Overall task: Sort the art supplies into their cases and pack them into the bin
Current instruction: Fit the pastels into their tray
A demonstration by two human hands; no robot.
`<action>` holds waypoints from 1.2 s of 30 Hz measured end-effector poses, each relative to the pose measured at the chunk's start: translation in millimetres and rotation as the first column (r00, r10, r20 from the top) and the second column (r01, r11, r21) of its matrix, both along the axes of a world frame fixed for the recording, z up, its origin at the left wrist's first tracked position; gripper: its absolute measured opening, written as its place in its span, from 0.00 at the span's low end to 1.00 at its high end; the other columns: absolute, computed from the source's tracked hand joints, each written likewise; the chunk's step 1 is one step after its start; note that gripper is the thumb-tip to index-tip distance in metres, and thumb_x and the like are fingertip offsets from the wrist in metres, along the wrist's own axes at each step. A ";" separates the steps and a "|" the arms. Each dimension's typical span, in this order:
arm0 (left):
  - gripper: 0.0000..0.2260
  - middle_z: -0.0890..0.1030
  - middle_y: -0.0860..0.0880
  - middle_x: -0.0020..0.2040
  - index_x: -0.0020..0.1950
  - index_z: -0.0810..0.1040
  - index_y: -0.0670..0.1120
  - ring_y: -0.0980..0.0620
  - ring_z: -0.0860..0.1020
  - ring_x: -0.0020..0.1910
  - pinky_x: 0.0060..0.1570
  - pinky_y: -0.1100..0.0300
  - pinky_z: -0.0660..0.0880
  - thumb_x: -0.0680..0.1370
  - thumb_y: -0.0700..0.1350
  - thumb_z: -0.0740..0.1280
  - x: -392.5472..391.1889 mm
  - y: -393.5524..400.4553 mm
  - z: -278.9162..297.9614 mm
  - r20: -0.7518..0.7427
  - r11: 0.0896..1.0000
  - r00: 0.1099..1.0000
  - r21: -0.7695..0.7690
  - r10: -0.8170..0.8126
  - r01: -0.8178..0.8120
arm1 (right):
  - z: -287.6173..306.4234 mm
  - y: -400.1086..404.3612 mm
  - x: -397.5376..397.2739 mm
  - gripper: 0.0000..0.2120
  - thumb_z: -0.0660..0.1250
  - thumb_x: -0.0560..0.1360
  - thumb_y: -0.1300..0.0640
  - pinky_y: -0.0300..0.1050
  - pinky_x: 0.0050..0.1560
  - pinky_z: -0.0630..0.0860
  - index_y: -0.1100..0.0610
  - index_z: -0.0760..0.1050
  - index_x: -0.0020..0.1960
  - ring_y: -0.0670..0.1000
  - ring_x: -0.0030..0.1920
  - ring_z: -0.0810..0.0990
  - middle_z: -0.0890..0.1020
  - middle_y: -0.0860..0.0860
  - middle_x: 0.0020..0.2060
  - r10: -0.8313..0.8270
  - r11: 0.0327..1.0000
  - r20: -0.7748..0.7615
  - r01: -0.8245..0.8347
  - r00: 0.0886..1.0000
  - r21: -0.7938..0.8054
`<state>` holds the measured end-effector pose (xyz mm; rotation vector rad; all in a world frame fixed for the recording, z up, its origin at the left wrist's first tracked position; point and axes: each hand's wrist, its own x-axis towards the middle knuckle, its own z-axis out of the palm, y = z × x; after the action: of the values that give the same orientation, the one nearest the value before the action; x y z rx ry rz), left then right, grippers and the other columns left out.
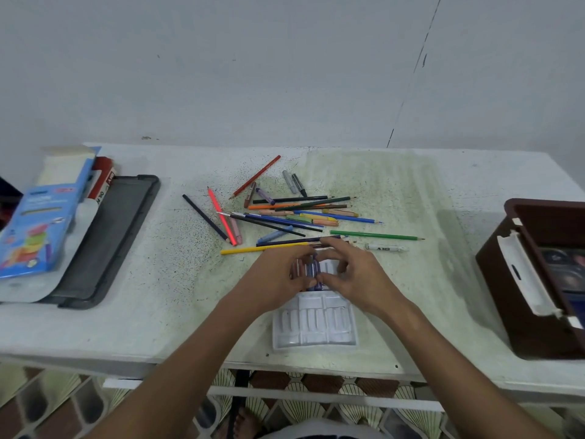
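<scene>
Crayon (313,270), purple, short, sits over tray (313,324) slots at desk (158,312) centre; both hands' grip pinches it: left (278,274), right (357,280). Prob. light, waxy, snaps easily; hold mid-body. Pencils (285,217) beyond, bin (538,280) far right.

white slotted tray (315,324) near table edge | loose pencils (285,213) piled beyond | brown bin (519,280) right

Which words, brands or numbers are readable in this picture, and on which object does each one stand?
"OIL P": partly readable on the red box at far left; the rest is cut off.
Blue box: printed text too blurred to read.
White crayon near the green pencil: dark letters, too blurred to read.
Nothing else readable.
</scene>
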<state>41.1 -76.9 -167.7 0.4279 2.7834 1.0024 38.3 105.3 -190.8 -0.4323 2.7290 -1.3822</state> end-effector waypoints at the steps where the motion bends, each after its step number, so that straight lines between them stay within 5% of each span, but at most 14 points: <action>1: 0.19 0.81 0.54 0.53 0.62 0.77 0.51 0.55 0.78 0.50 0.52 0.58 0.75 0.72 0.48 0.73 -0.1 0.7 -0.7 -0.004 1.000 1.000 -0.009 -0.003 0.003 | -0.2 1.0 -0.6 0.31 0.76 0.69 0.60 0.29 0.39 0.70 0.53 0.70 0.69 0.44 0.33 0.73 0.82 0.40 0.51 0.008 1.000 0.006 -0.009 1.000 0.004; 8: 0.20 0.82 0.53 0.53 0.62 0.77 0.51 0.53 0.78 0.50 0.50 0.59 0.74 0.71 0.48 0.74 -2.7 4.8 -5.9 -0.071 0.998 0.997 -0.058 -0.031 0.027 | 2.3 -0.7 -3.1 0.31 0.76 0.69 0.59 0.33 0.46 0.66 0.52 0.69 0.70 0.30 0.39 0.71 0.82 0.44 0.54 0.060 0.991 -0.028 -0.056 0.998 0.125; 11: 0.22 0.82 0.56 0.53 0.64 0.77 0.53 0.62 0.78 0.48 0.49 0.66 0.73 0.70 0.49 0.75 -3.2 -0.7 -6.7 -0.052 1.000 0.998 0.019 -0.018 0.019 | 1.0 1.5 -4.9 0.32 0.77 0.68 0.60 0.30 0.39 0.70 0.53 0.70 0.69 0.38 0.34 0.73 0.82 0.41 0.49 0.042 0.998 0.020 -0.043 0.999 0.039; 14: 0.22 0.82 0.57 0.51 0.65 0.76 0.51 0.68 0.75 0.35 0.37 0.77 0.68 0.72 0.49 0.74 -9.0 -10.6 -2.0 -0.007 0.994 1.000 0.104 0.018 -0.018 | 4.5 2.3 -11.1 0.29 0.76 0.69 0.59 0.34 0.37 0.74 0.53 0.72 0.67 0.43 0.29 0.72 0.84 0.40 0.45 -0.010 0.998 0.039 0.012 0.999 -0.067; 17: 0.20 0.82 0.55 0.51 0.66 0.75 0.50 0.63 0.73 0.31 0.35 0.76 0.68 0.75 0.46 0.71 -25.2 -27.3 0.6 -0.100 0.985 0.982 0.071 0.163 -0.156 | 12.2 -0.4 -28.3 0.24 0.73 0.72 0.61 0.29 0.36 0.73 0.54 0.74 0.66 0.41 0.30 0.73 0.83 0.42 0.43 -0.105 0.988 -0.015 0.103 0.994 -0.118; 22: 0.20 0.79 0.53 0.52 0.68 0.73 0.49 0.51 0.78 0.37 0.41 0.59 0.75 0.76 0.46 0.69 -46.5 -45.4 -2.5 -0.091 0.962 0.960 -0.045 0.265 -0.270 | 15.1 -4.9 -66.8 0.24 0.73 0.72 0.62 0.24 0.41 0.70 0.58 0.72 0.67 0.38 0.38 0.76 0.82 0.50 0.47 -0.236 0.972 -0.061 0.234 0.970 -0.036; 25: 0.21 0.79 0.53 0.48 0.69 0.72 0.48 0.55 0.76 0.39 0.44 0.61 0.73 0.76 0.44 0.70 -52.7 -47.1 -8.1 -0.057 0.965 0.966 -0.068 0.251 -0.255 | 13.0 -6.2 -74.8 0.27 0.73 0.71 0.65 0.37 0.54 0.75 0.59 0.71 0.68 0.47 0.46 0.77 0.81 0.51 0.48 -0.203 0.978 -0.039 0.205 0.978 0.038; 28: 0.21 0.80 0.53 0.46 0.68 0.73 0.47 0.59 0.75 0.40 0.43 0.66 0.69 0.75 0.42 0.70 -57.3 -47.7 -8.1 -0.031 0.962 0.963 -0.045 0.269 -0.270 | 10.5 -6.5 -75.9 0.25 0.71 0.71 0.67 0.46 0.55 0.77 0.60 0.72 0.67 0.52 0.46 0.78 0.79 0.51 0.45 -0.189 0.978 -0.054 0.193 0.980 0.076; 36: 0.24 0.79 0.53 0.43 0.68 0.72 0.48 0.61 0.74 0.36 0.35 0.72 0.67 0.74 0.40 0.72 -50.0 -50.2 -2.5 -0.004 0.965 0.965 0.014 0.263 -0.263 | 8.2 -7.0 -79.9 0.21 0.71 0.71 0.67 0.47 0.51 0.78 0.61 0.76 0.63 0.51 0.41 0.76 0.78 0.52 0.42 -0.162 0.971 -0.097 0.176 0.982 0.162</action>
<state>-8.9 -127.2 -170.1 0.0615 2.8934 1.0723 -41.5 98.3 -182.6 -0.2573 2.9831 -1.1739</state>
